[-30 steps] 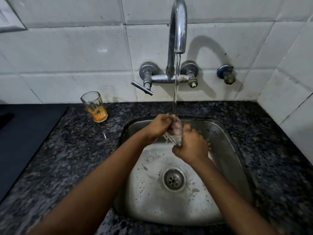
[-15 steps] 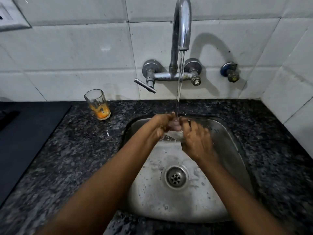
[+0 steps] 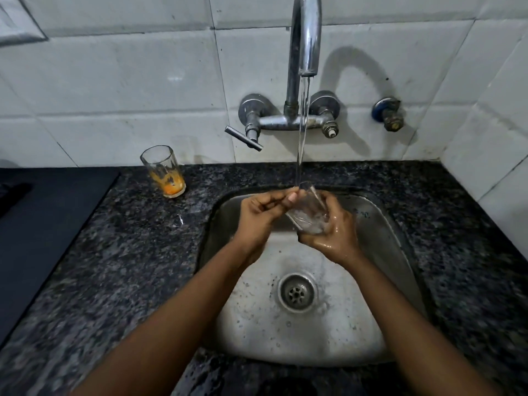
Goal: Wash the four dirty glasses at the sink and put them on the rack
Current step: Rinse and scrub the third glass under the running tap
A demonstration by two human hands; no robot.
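Observation:
A clear glass (image 3: 307, 212) is held over the steel sink (image 3: 380, 244), tilted with its mouth up under the running stream from the tap (image 3: 305, 38). My right hand (image 3: 334, 232) wraps around its base and side. My left hand (image 3: 260, 215) pinches the rim with its fingertips. A second glass (image 3: 163, 171), smeared with orange residue at the bottom, stands upright on the dark granite counter (image 3: 128, 252) left of the sink, by the wall. No rack is in view.
The drain (image 3: 297, 292) lies in the middle of the wet basin. A lever handle (image 3: 243, 138) juts out left of the tap, and a small valve (image 3: 388, 114) sits on the tiled wall at right. A black surface (image 3: 43, 224) covers the counter's left side.
The glass has turned from lying between my hands to mouth-up under the stream. My right hand has shifted down to its base. The view has moved slightly.

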